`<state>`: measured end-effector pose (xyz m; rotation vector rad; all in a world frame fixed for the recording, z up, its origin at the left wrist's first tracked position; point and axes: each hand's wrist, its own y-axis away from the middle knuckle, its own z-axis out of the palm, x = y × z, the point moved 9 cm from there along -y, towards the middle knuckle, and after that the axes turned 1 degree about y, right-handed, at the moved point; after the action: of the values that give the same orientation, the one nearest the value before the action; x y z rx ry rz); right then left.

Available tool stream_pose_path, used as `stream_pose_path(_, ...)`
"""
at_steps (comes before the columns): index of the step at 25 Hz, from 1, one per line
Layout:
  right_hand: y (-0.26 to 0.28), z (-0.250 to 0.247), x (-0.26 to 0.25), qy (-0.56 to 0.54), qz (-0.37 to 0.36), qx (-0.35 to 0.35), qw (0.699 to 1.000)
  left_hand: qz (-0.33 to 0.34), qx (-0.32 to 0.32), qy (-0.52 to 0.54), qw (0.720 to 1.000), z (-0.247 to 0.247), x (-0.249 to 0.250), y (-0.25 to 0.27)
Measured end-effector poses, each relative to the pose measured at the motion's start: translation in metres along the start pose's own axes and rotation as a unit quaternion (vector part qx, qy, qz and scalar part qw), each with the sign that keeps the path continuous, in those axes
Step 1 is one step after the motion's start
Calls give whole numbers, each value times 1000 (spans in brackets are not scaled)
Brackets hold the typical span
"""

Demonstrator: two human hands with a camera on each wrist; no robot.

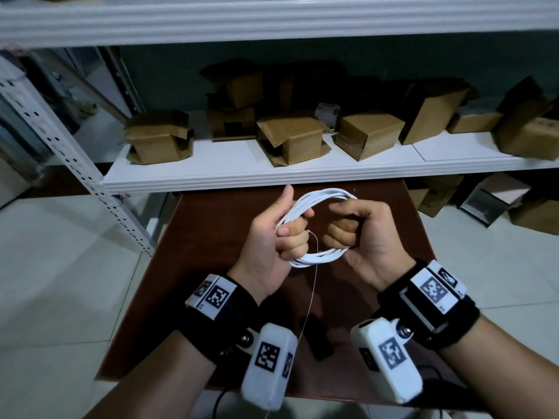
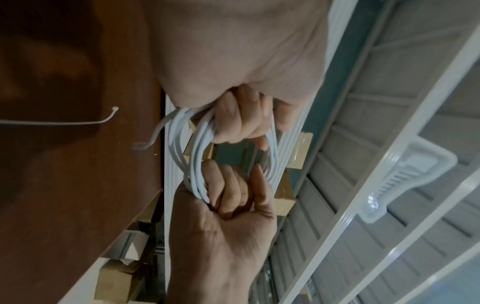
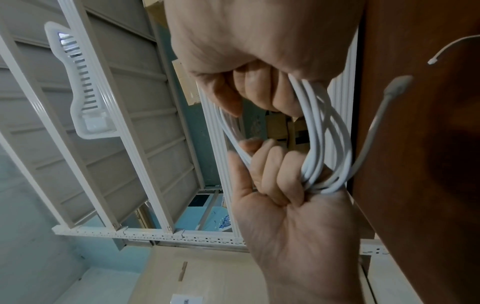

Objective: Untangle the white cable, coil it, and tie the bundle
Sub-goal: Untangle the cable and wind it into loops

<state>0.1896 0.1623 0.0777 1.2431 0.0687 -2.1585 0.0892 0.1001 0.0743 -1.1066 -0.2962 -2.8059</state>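
Note:
The white cable (image 1: 321,197) is wound into a round coil of several loops, held upright above the dark brown table (image 1: 211,243). My left hand (image 1: 291,234) grips the coil's left side, fingers curled round the strands (image 2: 193,156) and thumb up. My right hand (image 1: 341,231) grips the right side, fingers curled through the loops (image 3: 324,131). One plug end (image 3: 397,86) sticks out loose toward the table. A thin pale tie strip (image 1: 312,285) hangs down from beside the left fingers; its small head (image 2: 115,108) shows in the left wrist view.
A white shelf edge (image 1: 272,176) runs just beyond the hands, with several cardboard boxes (image 1: 292,137) on it. A perforated metal upright (image 1: 90,179) stands at the left. More boxes (image 1: 535,216) sit on the tiled floor at the right.

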Motion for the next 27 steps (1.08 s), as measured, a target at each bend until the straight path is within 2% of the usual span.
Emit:
stream_pose_path(3,4,10,3,17,19,-63,998,27,42,-75,996,-9,8,-2)
stream_pose_path(6,9,18,2,69,28,-137,988,47,54,-119,990,-12,22,-2)
stream_pose_path(9,9,17,1,132,13,-147,980,38,59,-166,984,-12,22,1)
stream_pose_path(11,11,21,2,188,-2,-157,970,33,52,-233,970,-9,16,2)
stream_pose_path(13,10,19,3,278,-8,-157,948,47,43,-311,948,-8,13,2)
stream_pose_path(15,10,15,5,382,5,-157,911,70,34,-396,915,-7,13,0)
stream_pose_path(18,12,9,8,467,36,-152,870,99,13,-496,862,-2,10,-1)
stream_pose_path(21,10,0,12,548,38,-129,826,101,5,-554,827,1,4,-2)
stream_pose_path(22,10,-2,13,567,38,-119,814,92,0,-557,826,2,1,-2)
stream_pose_path(23,9,-3,12,573,36,-104,812,78,-5,-543,836,2,-2,-3)
stream_pose_path(24,7,-2,10,563,28,-85,821,62,-7,-510,858,2,-4,-3)
stream_pose_path(26,5,3,4,502,-3,-54,863,26,2,-422,906,1,-4,-3)
stream_pose_path(27,5,6,2,459,-14,-45,887,11,5,-390,921,1,-2,-3)
